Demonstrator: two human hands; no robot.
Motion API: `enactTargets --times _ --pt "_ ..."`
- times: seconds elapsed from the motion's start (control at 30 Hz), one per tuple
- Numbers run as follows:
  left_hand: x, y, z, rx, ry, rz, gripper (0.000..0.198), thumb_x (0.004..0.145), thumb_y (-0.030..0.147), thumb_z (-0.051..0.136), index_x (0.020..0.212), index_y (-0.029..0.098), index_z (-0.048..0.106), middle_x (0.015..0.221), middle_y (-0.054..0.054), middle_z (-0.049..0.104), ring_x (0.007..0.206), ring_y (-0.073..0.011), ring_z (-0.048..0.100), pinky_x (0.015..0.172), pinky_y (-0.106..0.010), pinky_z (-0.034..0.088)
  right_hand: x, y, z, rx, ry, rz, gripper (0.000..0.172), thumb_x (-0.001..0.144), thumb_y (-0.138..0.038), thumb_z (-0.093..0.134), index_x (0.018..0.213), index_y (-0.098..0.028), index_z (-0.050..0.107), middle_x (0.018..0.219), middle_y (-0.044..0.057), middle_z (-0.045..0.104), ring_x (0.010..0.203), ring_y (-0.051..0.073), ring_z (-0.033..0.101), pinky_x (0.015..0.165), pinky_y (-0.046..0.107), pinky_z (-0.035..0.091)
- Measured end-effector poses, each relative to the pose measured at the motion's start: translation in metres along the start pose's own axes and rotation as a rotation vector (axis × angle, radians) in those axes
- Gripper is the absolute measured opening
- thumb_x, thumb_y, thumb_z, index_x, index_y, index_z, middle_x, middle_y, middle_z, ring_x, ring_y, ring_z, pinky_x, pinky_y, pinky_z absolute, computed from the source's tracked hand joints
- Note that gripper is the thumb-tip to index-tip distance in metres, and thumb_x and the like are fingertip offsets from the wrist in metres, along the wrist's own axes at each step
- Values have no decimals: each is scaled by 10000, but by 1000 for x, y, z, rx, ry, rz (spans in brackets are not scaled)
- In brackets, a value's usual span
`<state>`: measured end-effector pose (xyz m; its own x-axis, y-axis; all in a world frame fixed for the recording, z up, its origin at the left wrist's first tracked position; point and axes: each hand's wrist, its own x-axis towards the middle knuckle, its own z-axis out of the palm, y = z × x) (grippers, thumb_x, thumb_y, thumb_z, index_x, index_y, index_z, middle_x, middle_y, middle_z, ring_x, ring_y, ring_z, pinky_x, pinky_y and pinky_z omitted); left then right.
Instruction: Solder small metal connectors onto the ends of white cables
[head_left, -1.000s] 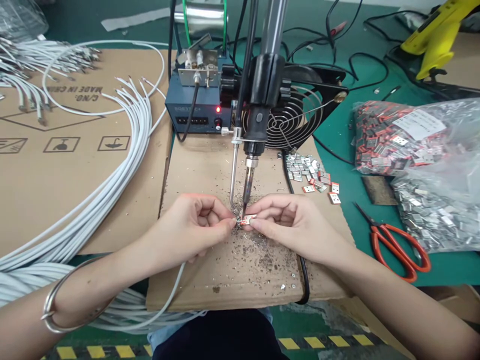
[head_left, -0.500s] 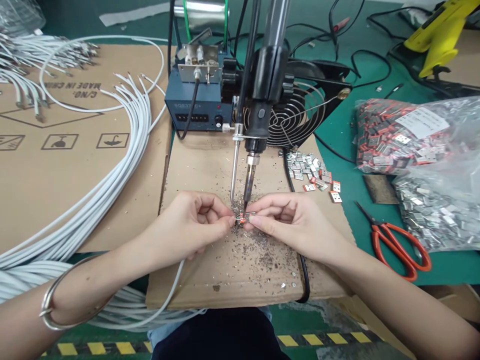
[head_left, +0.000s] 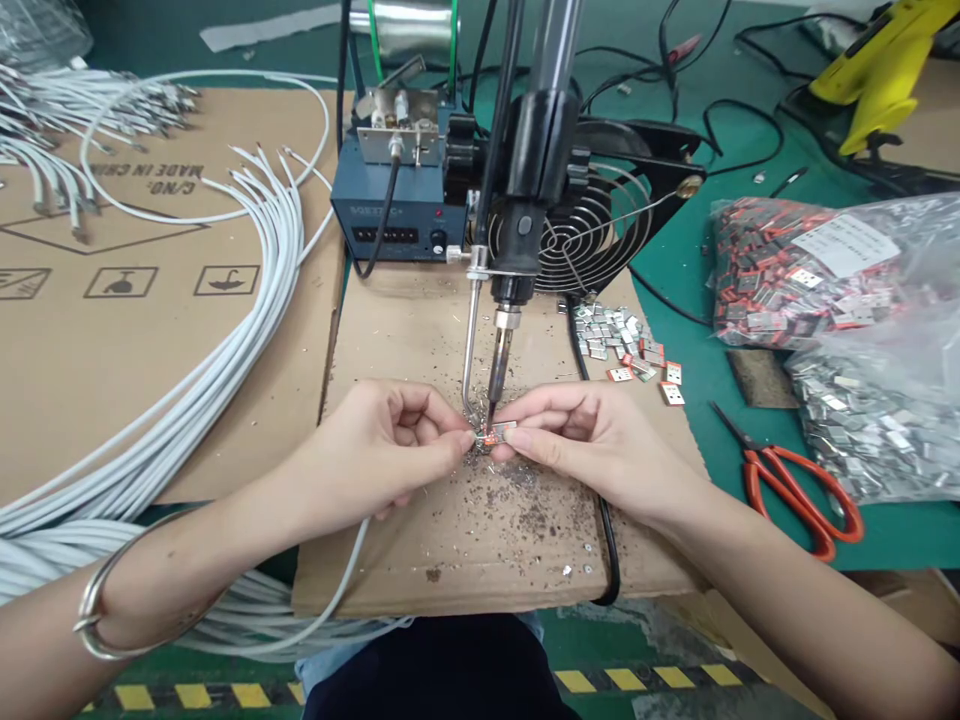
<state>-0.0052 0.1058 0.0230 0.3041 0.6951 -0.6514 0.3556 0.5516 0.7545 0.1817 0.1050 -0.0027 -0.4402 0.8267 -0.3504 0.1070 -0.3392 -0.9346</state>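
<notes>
Under the tip of the mounted soldering iron (head_left: 499,365), my right hand (head_left: 581,435) pinches a small orange-and-metal USB connector (head_left: 501,432) between thumb and fingertips. My left hand (head_left: 409,435) is closed on the end of a white cable (head_left: 351,570), which runs down from beneath that hand. The cable's wire end meets the orange end of the connector, right by the iron's tip. A thin metal solder feed tube (head_left: 469,345) comes down just left of the iron. Whether the tip touches the joint I cannot tell.
Loose USB connectors (head_left: 611,335) lie behind my right hand. Red-handled scissors (head_left: 799,485) and bags of connectors (head_left: 806,260) are at the right. A blue soldering unit (head_left: 397,210) and a fan (head_left: 570,230) stand behind. Bundled white cables (head_left: 247,330) fill the left.
The connector and my right fingertips have shifted slightly right, and more of the connector shows. My left hand has stayed almost in place.
</notes>
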Motion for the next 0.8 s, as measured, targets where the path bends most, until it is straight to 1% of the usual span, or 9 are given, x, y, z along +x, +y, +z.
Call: enactTargets --times 0.1,0.27,0.47,0.67,0.8 --pt "0 -1 0 5 -1 0 83 729 171 604 655 158 571 385 101 447 278 -24 370 234 -87 310 0 1 0 9 -2 0 114 722 -248 679 798 -163 672 693 39 729 631 132 657 557 236 483" --pt "1 -2 -2 20 -1 3 88 740 179 593 662 158 559 379 103 440 279 -24 363 238 -88 309 1 1 1 -1 28 0 85 717 -224 676 774 -163 657 689 38 733 620 126 660 542 227 479" --pt "3 -1 0 33 -14 -4 88 746 183 590 672 157 551 383 104 431 289 -25 364 245 -87 308 0 -1 1 11 28 22 72 715 -201 674 774 -162 661 685 31 733 638 119 667 581 221 488" --pt "1 -5 1 30 11 45 101 756 215 586 681 154 555 405 102 433 300 -20 373 257 -76 309 1 0 1 6 32 19 74 703 -191 680 768 -158 664 674 22 728 614 105 652 558 204 474" --pt "-1 -7 1 20 2 80 97 751 203 592 677 148 561 412 104 432 306 -17 379 265 -73 321 1 0 1 -16 25 4 86 707 -202 679 776 -152 667 675 26 727 609 103 644 540 199 463"
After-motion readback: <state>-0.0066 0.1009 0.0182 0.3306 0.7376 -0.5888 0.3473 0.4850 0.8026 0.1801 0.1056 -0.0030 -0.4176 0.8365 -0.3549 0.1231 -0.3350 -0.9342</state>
